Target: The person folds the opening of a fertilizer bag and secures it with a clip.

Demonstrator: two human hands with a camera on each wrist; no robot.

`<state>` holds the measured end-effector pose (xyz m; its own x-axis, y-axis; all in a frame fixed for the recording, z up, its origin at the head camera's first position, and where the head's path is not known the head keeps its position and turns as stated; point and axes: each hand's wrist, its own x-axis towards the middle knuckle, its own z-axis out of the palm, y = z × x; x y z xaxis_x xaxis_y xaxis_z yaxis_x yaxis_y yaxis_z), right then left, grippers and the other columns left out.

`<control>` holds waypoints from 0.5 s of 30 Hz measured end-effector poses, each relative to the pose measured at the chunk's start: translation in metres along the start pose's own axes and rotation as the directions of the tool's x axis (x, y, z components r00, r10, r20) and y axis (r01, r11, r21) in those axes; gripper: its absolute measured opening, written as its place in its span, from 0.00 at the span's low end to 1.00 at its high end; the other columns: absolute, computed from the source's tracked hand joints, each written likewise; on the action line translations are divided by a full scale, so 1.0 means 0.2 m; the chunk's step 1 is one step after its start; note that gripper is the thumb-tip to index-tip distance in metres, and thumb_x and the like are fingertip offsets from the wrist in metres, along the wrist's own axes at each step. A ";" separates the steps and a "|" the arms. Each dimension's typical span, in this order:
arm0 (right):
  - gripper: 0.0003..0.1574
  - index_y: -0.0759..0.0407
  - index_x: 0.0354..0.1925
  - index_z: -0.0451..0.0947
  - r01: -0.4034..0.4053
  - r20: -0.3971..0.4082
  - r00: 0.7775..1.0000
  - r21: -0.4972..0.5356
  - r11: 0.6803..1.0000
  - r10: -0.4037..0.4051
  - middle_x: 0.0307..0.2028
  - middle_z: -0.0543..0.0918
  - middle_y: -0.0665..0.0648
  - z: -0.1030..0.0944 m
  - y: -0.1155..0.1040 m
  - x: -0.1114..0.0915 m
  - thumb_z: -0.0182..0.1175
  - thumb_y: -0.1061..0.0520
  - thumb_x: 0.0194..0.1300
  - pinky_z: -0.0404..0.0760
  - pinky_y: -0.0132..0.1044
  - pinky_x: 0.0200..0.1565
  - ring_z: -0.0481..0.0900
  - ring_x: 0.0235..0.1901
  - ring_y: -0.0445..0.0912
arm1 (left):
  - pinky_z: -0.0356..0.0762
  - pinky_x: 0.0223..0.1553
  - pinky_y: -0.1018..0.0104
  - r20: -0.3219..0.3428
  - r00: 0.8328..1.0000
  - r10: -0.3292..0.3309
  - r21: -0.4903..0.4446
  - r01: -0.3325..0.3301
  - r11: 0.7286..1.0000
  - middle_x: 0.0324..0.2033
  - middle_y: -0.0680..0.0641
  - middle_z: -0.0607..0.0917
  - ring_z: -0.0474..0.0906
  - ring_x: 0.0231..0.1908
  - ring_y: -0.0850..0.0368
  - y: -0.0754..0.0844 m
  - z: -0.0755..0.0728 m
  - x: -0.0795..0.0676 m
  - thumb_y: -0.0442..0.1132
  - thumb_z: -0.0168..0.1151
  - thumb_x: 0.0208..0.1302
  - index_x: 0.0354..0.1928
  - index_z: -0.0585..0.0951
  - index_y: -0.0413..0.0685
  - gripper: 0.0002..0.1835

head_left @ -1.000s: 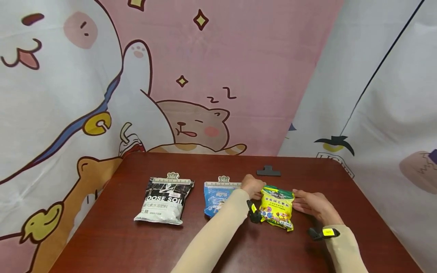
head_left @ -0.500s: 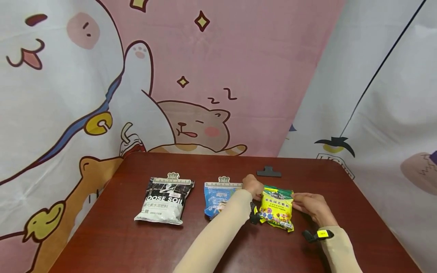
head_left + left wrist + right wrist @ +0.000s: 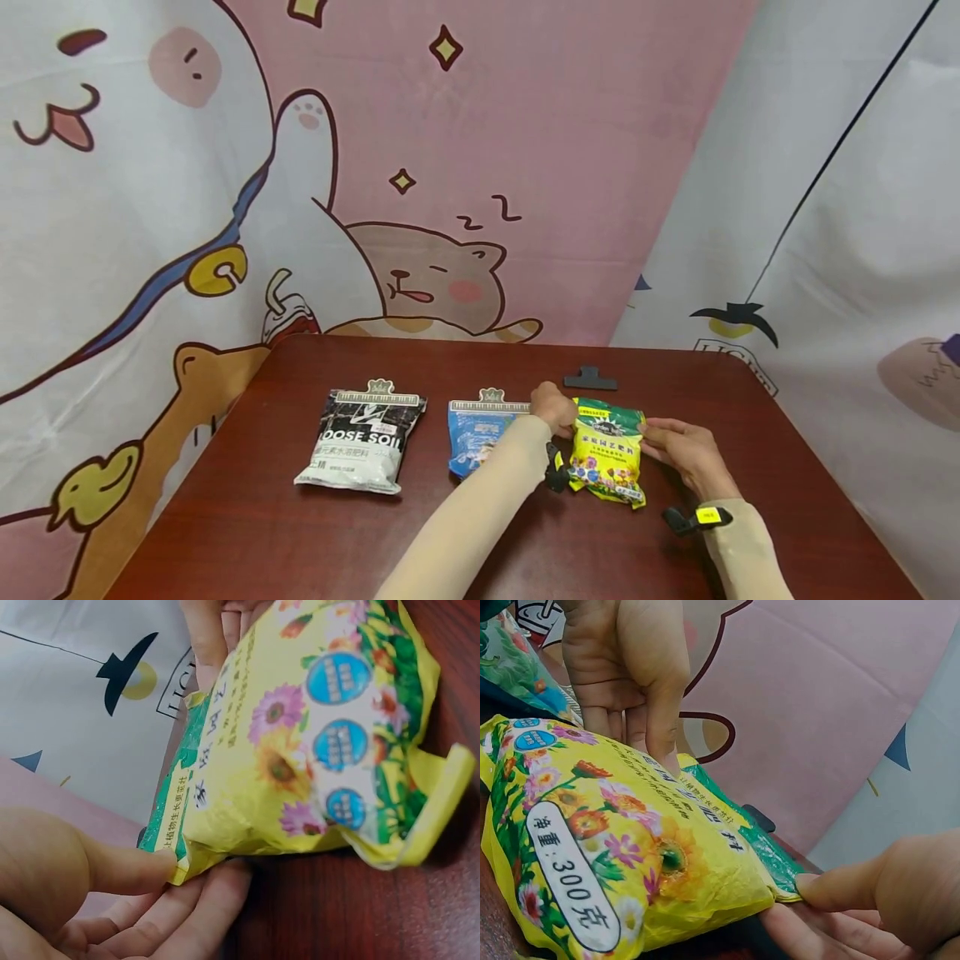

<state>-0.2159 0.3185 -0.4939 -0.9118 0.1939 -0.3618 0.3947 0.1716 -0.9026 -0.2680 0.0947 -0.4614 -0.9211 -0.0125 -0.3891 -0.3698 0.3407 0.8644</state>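
Note:
A yellow fertilizer bag with a green top and printed flowers lies on the table in the head view. My left hand pinches its upper left edge; in the left wrist view the thumb is on top and the fingers go underneath. At the upper right edge my right hand pinches the bag between thumb and fingers, as the right wrist view shows. Past the bag's top lies a dark clip, touched by neither hand. My left forearm partly covers a blue bag.
A pale clip sits across the blue bag's top. Further left lies a black and white soil bag with a similar clip. The reddish-brown table ends at a printed cloth backdrop.
My right hand has come left from beside the yellow bag and now pinches its right edge. The bag's green top has risen and shows more. The left hand has barely moved.

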 end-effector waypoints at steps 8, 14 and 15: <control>0.36 0.70 0.68 0.70 0.012 -0.013 1.000 0.019 1.000 -0.012 0.45 0.85 0.53 0.02 -0.02 0.01 0.66 0.53 0.71 0.88 0.34 0.45 0.88 0.37 0.35 | 0.88 0.32 0.56 -0.037 0.999 0.016 -0.056 -0.018 0.998 0.32 0.39 0.84 0.90 0.27 0.43 -0.02 -0.01 -0.01 0.23 0.71 0.56 0.26 0.82 0.34 0.06; 0.35 0.70 0.67 0.71 0.049 -0.011 0.999 0.043 0.998 -0.048 0.41 0.84 0.49 0.01 -0.06 0.02 0.67 0.53 0.70 0.88 0.35 0.46 0.88 0.37 0.35 | 0.88 0.39 0.53 -0.045 0.997 0.067 -0.083 -0.071 0.994 0.36 0.43 0.83 0.89 0.28 0.46 -0.02 -0.03 -0.06 0.28 0.70 0.61 0.26 0.80 0.43 0.09; 0.35 0.70 0.67 0.71 0.058 -0.016 0.998 0.036 0.998 -0.057 0.41 0.84 0.49 0.01 -0.06 0.03 0.67 0.53 0.70 0.88 0.35 0.46 0.88 0.37 0.35 | 0.88 0.41 0.52 -0.048 0.996 0.072 -0.088 -0.075 0.993 0.36 0.44 0.83 0.89 0.29 0.46 -0.01 -0.03 -0.06 0.29 0.70 0.62 0.27 0.80 0.44 0.09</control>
<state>-0.2256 0.3162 -0.4849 -0.9310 0.1993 -0.3059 0.3372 0.1481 -0.9297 -0.2559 0.0874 -0.4565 -0.9499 -0.0328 -0.3107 -0.3085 0.2571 0.9158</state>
